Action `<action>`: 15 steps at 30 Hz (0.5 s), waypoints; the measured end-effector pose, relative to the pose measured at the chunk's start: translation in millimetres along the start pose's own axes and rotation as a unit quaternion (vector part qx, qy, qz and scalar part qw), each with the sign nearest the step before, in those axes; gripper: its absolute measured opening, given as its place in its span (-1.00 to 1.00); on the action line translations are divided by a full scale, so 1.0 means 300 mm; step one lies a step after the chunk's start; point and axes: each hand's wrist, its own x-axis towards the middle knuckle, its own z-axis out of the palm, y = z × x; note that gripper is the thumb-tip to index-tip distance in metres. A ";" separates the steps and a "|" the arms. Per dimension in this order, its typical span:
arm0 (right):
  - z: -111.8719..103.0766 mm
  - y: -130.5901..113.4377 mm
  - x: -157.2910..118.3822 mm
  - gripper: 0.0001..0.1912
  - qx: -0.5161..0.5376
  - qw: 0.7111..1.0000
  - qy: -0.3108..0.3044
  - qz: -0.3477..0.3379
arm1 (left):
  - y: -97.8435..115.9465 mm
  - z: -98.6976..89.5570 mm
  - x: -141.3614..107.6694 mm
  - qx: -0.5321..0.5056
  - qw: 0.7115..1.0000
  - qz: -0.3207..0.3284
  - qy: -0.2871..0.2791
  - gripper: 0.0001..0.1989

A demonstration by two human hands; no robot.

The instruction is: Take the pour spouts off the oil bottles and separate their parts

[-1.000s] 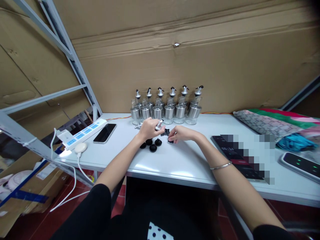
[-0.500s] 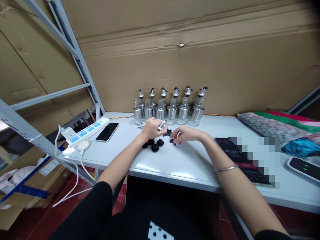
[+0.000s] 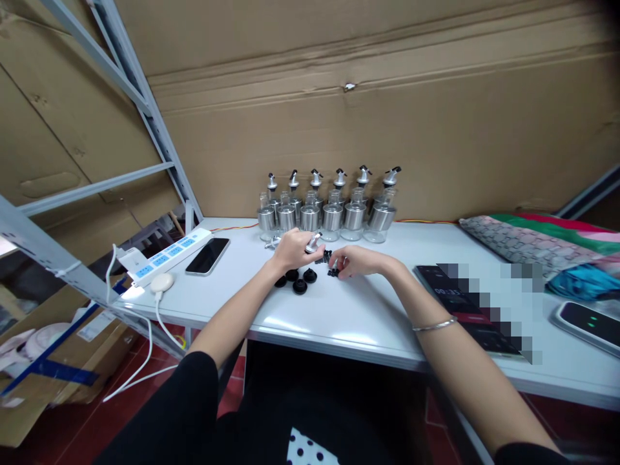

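Note:
My left hand is closed around a silver pourer spout with a black tip, above the white table. Close to its right, my right hand has its fingertips bent down at small black parts; what they pinch, if anything, is too small to make out. More small black parts lie between the hands. Several round black stoppers sit in front of my left hand. Another silver spout lies left of it, partly hidden.
Behind the hands stand glass bottles with steel bands, the rear ones topped with spouts. At left are a phone and a power strip. At right lie a tablet, a patterned cloth bag and another device.
My right hand's fingers have drawn closer together over the small black parts. My left hand keeps the spout in nearly the same place.

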 end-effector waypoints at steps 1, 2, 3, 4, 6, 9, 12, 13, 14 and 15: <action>-0.004 0.002 -0.001 -0.65 -0.011 1.000 0.007 -0.011 | -0.001 -0.001 0.000 -0.006 1.000 -0.006 -0.004 -0.64; -0.009 0.003 -0.003 -0.65 -0.016 0.999 0.019 -0.026 | -0.001 -0.002 0.002 -0.012 1.000 -0.014 -0.006 -0.62; -0.014 0.002 -0.007 -0.66 -0.013 0.998 0.035 -0.043 | 0.000 -0.003 0.003 -0.020 1.000 -0.023 -0.007 -0.61; -0.019 -0.003 -0.010 -0.68 0.004 0.996 0.055 -0.064 | 0.002 -0.005 0.006 -0.031 0.999 -0.032 -0.004 -0.59; -0.023 -0.019 -0.018 -0.70 0.079 0.987 0.086 -0.111 | 0.008 -0.007 0.011 -0.065 0.997 -0.039 0.006 -0.58; -0.013 -0.053 -0.024 -0.65 0.259 0.946 0.086 -0.176 | 0.021 -0.004 0.016 -0.128 0.991 -0.011 0.029 -0.57; 0.006 -0.075 -0.021 -0.63 0.403 0.891 0.082 -0.189 | 0.027 0.009 0.014 -0.166 0.985 0.011 0.053 -0.57; 0.011 -0.079 -0.019 -0.64 0.429 0.879 0.090 -0.187 | 0.026 0.014 0.012 -0.175 0.983 0.013 0.060 -0.56; 0.015 -0.082 -0.017 -0.66 0.443 0.872 0.098 -0.184 | 0.022 0.018 0.011 -0.183 0.981 0.015 0.064 -0.56; 0.017 -0.083 -0.015 -0.67 0.452 0.867 0.104 -0.182 | 0.018 0.022 0.011 -0.189 0.980 0.017 0.065 -0.56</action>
